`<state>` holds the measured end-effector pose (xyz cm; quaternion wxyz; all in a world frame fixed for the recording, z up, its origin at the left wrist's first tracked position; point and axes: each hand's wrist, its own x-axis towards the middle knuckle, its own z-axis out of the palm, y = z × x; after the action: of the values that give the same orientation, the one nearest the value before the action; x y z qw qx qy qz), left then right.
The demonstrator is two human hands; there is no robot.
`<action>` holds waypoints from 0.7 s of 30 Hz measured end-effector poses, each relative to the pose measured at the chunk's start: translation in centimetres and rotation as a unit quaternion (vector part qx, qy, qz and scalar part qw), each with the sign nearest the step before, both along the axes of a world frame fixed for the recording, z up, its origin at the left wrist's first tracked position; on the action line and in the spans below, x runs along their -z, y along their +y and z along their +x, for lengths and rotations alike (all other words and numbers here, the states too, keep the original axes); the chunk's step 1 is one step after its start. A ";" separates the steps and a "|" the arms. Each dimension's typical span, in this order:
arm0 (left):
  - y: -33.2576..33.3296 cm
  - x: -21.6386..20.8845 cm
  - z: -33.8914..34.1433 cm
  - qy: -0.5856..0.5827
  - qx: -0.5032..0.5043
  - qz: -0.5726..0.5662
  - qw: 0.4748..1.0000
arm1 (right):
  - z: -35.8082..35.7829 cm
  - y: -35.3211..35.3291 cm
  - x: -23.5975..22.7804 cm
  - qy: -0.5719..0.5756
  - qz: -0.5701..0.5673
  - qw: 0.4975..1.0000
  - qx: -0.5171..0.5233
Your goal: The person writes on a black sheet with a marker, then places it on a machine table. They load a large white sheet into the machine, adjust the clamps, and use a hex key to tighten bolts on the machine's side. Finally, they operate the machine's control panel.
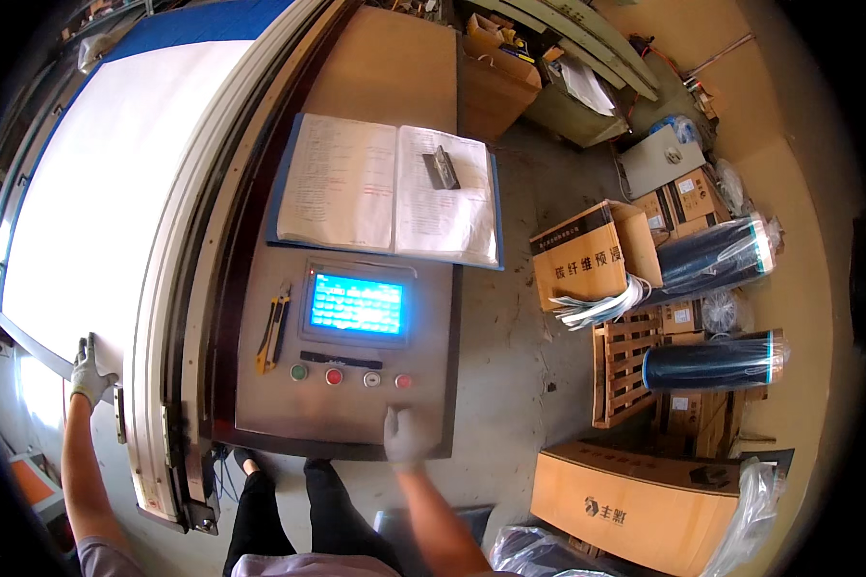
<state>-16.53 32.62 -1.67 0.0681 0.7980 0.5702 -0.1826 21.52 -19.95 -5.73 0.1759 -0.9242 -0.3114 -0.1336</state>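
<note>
My left hand (pixel 90 375), in a pale glove, rests on the near edge of a large white sheet (pixel 115 173) with its fingers apart. Over the near right edge of a metal control panel (pixel 289 415) is my gloved right hand (pixel 409 438); blur hides how its fingers are set. Just beyond it sit a pinkish-red button (pixel 403 381) and a black-and-white knob (pixel 371 380). Further left are a red button (pixel 334 377) and a green one (pixel 299 371). Behind them a blue touchscreen (pixel 356 304) is lit.
A yellow-black utility knife (pixel 273 329) lies left of the screen. Beyond stands an open binder (pixel 342 183) with a dark metal clip (pixel 441 168). A long rail (pixel 188 221) separates sheet and panel. Cartons (pixel 635 500), a wooden pallet (pixel 625 370) and wrapped dark rolls (pixel 712 361) stand right.
</note>
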 end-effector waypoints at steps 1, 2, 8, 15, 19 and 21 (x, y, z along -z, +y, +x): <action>0.0 -0.2 0.1 0.004 0.002 -0.003 1.000 | 0.2 0.0 -0.4 -0.006 -0.002 1.000 -0.005; 0.0 -0.1 0.1 0.008 0.004 -0.005 1.000 | 0.2 0.0 -0.5 -0.003 -0.002 1.000 -0.006; 0.3 0.0 0.3 -0.003 -0.019 -0.032 0.999 | 0.7 0.0 -0.8 0.011 0.022 1.000 -0.019; 0.7 1.0 -1.0 0.004 -0.019 -0.027 0.999 | 9.0 3.0 -4.8 0.185 0.240 0.950 0.071; 1.0 1.6 -2.3 0.019 -0.026 -0.018 0.999 | 23.9 11.4 -5.8 0.059 0.211 0.975 -0.030; 1.6 1.9 -1.9 0.017 -0.017 -0.017 1.000 | 30.8 15.0 -5.0 -0.026 0.188 0.979 -0.071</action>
<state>-18.41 34.24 -3.58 0.0754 0.7838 0.5815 -0.2046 52.34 -4.91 -0.75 0.3475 -0.8465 -0.3497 -0.2008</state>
